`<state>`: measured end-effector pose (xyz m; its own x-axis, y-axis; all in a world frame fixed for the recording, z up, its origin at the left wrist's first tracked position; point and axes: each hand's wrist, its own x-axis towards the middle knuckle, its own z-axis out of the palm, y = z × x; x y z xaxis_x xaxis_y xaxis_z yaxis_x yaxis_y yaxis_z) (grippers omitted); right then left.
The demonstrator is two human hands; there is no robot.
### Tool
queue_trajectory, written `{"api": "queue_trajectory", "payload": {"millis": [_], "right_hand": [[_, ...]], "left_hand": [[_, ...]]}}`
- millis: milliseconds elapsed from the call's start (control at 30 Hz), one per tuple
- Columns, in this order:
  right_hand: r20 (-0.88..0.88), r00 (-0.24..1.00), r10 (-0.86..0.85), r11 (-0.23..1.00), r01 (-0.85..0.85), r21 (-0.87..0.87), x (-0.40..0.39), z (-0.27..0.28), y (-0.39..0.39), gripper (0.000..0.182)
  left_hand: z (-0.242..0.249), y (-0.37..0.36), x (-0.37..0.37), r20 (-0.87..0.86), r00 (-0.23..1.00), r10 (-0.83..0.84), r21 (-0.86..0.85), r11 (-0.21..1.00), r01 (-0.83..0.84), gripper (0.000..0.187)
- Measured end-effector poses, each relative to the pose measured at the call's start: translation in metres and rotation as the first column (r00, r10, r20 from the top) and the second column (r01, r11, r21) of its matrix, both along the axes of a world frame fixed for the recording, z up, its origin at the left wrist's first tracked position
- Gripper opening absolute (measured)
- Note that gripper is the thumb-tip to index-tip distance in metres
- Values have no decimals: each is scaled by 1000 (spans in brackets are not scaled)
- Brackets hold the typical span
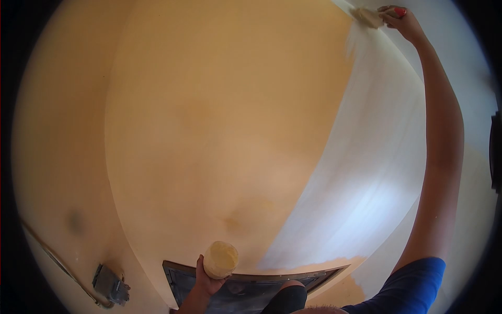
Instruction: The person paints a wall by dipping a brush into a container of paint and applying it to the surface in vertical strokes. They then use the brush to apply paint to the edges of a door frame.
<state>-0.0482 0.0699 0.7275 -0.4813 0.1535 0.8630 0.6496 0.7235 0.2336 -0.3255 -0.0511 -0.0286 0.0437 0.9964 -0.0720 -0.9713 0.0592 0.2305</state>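
Observation:
High at the upper right, my right hand [401, 22] is closed around the handle of a paintbrush [368, 18]; some red shows at the grip. The bristles are against the top of the wall, at the corner where the white coat [361, 131] meets the orange-tan surface [225, 104]. Low in the view, my left hand [207, 280] wraps around a paint container [221, 259], round and open at the top, with pale, cream-coloured paint on its inside. The container is held up in front of the wall's lower part.
A dark framed panel [230, 293] runs along the bottom, under the container. On the left wall a grey box [109, 284] hangs beside a thin pipe or cable [57, 261]. My bent knee [292, 293] shows at the bottom. A dark object [495, 152] is at the right edge.

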Motion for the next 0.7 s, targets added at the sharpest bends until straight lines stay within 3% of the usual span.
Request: {"api": "queue_trajectory", "payload": {"millis": [33,67,133,200,333,367,467,533,700], "right_hand": [[-8,1000,26,993,-25,114,0,1,4,21],[-6,1000,21,993,-21,116,-1,-4,10,21],[142,989,-33,987,10,163,1,-30,26,23],[133,979,-157,928,100,360,-7,-96,25,23],[223,975,7,1000,-4,-12,-3,-182,-9,20],[225,974,10,1000,-6,-18,-3,-186,-18,20],[126,992,-32,940,73,-333,-4,-174,-30,16],[111,993,46,950,-9,-313,3,-146,-3,19],[43,997,57,968,-44,-248,14,-59,36,26]], "left_hand": [[-2,0,0,2,1000,-4,1,1000,4,78],[-4,2,-1,5,1000,-15,2,1000,15,77],[-8,4,-1,4,1000,-30,5,1000,30,77],[-12,4,-2,23,998,-53,45,998,52,76],[-4,-3,-4,3,1000,-27,-30,999,27,76],[0,-4,-4,1,1000,-26,-13,1000,26,77],[1,-4,-5,-15,1000,-24,-13,1000,24,77],[-2,-3,-8,-41,999,-18,-29,999,17,77],[0,0,-5,19,1000,8,16,1000,-8,79]]}}
